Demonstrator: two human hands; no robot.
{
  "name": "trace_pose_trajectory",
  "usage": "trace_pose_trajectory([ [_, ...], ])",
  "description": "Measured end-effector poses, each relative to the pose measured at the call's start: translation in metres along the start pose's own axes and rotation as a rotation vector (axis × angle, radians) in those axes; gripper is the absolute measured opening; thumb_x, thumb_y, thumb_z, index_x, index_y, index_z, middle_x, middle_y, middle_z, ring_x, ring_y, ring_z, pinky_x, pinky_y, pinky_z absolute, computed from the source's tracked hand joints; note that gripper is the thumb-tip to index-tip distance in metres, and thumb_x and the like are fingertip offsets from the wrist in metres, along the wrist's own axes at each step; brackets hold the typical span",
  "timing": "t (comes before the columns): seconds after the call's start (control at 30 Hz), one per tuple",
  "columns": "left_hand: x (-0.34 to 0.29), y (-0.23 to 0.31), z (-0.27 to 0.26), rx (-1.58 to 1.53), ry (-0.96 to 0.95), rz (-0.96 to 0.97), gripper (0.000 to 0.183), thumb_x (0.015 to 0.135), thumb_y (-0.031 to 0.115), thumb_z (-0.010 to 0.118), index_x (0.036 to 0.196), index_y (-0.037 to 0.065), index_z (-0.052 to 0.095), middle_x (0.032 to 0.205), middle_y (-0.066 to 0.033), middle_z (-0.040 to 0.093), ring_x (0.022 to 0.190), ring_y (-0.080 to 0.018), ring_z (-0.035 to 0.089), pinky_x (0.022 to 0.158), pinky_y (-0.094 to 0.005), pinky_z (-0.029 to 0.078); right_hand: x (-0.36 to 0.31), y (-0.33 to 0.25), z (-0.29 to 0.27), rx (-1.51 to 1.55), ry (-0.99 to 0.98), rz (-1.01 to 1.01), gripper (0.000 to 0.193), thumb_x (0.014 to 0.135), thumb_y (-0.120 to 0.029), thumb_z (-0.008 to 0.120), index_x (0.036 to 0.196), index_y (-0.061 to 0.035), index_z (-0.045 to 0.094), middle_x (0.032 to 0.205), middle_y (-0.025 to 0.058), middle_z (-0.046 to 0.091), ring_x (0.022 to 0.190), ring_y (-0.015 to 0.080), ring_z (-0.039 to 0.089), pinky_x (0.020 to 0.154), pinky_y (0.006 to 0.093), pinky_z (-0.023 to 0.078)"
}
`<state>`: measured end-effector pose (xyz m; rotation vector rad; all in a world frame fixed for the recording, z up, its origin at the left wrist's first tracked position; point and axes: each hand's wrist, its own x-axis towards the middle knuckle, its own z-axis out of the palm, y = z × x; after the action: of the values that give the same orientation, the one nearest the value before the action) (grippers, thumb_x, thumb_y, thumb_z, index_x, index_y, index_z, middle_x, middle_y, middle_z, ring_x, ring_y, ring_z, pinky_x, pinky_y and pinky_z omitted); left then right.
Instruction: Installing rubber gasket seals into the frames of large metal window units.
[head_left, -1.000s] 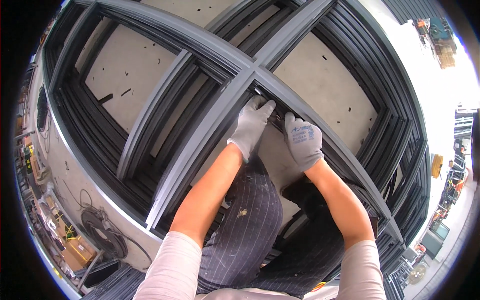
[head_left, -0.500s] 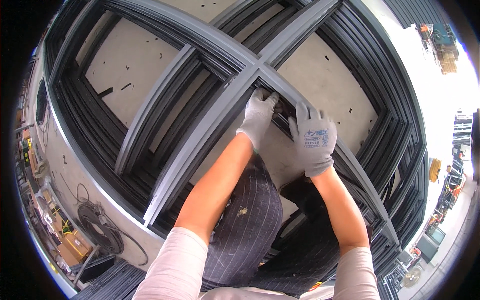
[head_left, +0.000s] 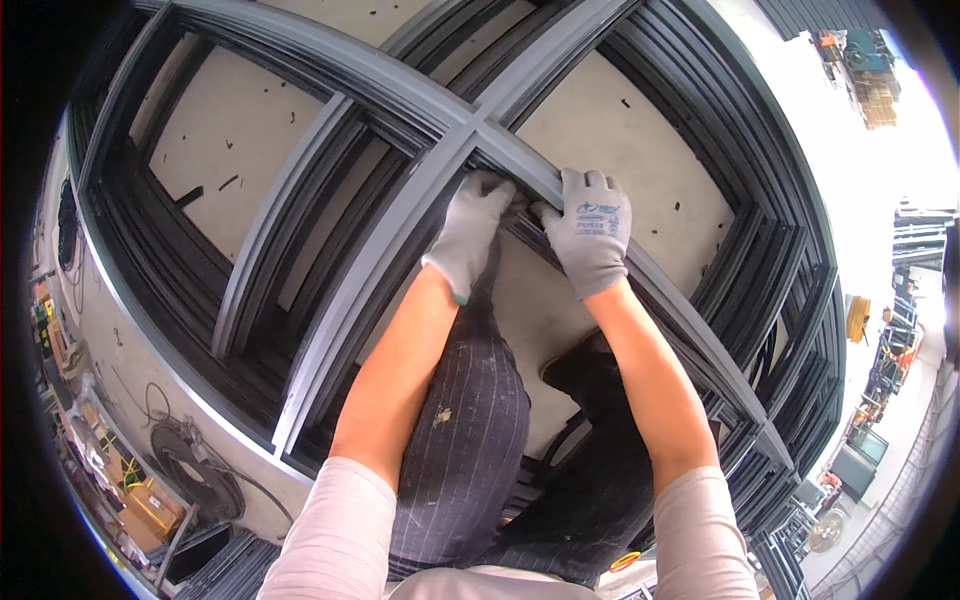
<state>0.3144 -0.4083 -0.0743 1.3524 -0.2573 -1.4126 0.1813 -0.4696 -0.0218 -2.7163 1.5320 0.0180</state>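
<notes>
Left grip (head_left: 472, 230): grey gloved hand, fingers bent in at the far corner of the near opening, thumb side turned right; from where I stand I can't tell whether the fingertips pinch anything.
Right grip (head_left: 592, 230): same sort of glove, blue print on its back, fingers side by side across the slanting bar, thumb toward the inner edge; how firmly it holds, I can't make out.
Slanting bar (head_left: 520, 158): grey, running from the crossing (head_left: 473, 128) toward the near right, under the right grip.
Long bar (head_left: 385, 245): grey too, running from the crossing toward the near left, beside the left forearm.
Stacked frames (head_left: 740, 270): large, layered, grey on top and darker beneath, spread around the worker on both sides.
Legs: dark pinstriped trousers (head_left: 465, 430) with a pale spot on the left thigh, between the forearms.
Floor (head_left: 645, 140): pale, showing through the openings, dotted with small dark scraps (head_left: 190, 197).
Left side: a dark coil (head_left: 195, 468) lies outside the frames, with a cardboard box (head_left: 152, 508) nearer.
Right side: a yellow roll (head_left: 857, 318), and a round fan (head_left: 825, 532) nearer.
</notes>
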Motion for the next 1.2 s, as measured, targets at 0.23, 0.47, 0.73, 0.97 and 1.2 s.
trace_pose_trajectory([
  [0.23,-0.042,0.017,-0.004,0.26,0.106,0.165,0.015,0.093,0.005,0.055,0.106,0.001,0.06,0.101,-0.0109,0.066,0.089,-0.0184,0.065,0.082,-0.0298,0.052,0.006,-0.005,0.003,-0.025,0.101,-0.063,0.044,0.075,-0.039,0.073,0.103,-0.0078,0.06,0.094,0.0114,0.063,0.092,0.03,0.059,0.076,0.0411,0.047],
  [0.47,-0.07,0.057,-0.089,1.233,0.538,0.866,0.015,0.09,0.002,0.051,0.1,0.002,0.063,0.098,-0.0158,0.065,0.09,-0.0322,0.064,0.081,-0.0403,0.05,0.032,-0.029,0.007,0.034,0.083,-0.095,0.04,0.078,-0.043,0.07,0.099,-0.0099,0.062,0.092,0.0088,0.065,0.091,0.0274,0.061,0.077,0.0414,0.046],
  [0.73,-0.065,0.048,-0.09,1.305,0.486,0.534,0.018,0.094,0.009,0.048,0.106,0.002,0.059,0.097,-0.0207,0.065,0.092,-0.0402,0.06,0.08,-0.047,0.048,0.054,-0.058,0.01,-0.053,0.093,-0.066,0.037,0.077,-0.045,0.069,0.097,-0.0134,0.065,0.092,0.0011,0.067,0.091,0.0181,0.064,0.076,0.0366,0.047],
  [0.97,-0.058,0.041,-0.103,1.328,0.468,0.679,0.02,0.094,0.011,0.048,0.106,0.0,0.059,0.095,-0.0236,0.065,0.092,-0.0421,0.06,0.081,-0.0481,0.047,0.015,-0.062,-0.008,0.051,0.184,-0.049,0.061,0.077,-0.032,0.07,0.128,-0.005,0.051,0.123,0.0129,0.056,0.112,0.0282,0.054,0.097,0.0426,0.04],
  [1.2,-0.064,0.05,-0.082,1.346,0.444,0.986,0.023,0.093,0.009,0.051,0.113,0.0,0.058,0.1,-0.0214,0.064,0.095,-0.0375,0.06,0.084,-0.0453,0.047,-0.151,0.012,-0.021,1.016,-0.371,0.468,0.039,0.086,-0.022,0.066,0.117,-0.001,0.056,0.094,0.011,0.064,0.083,0.0262,0.064,0.074,0.0359,0.052],
])
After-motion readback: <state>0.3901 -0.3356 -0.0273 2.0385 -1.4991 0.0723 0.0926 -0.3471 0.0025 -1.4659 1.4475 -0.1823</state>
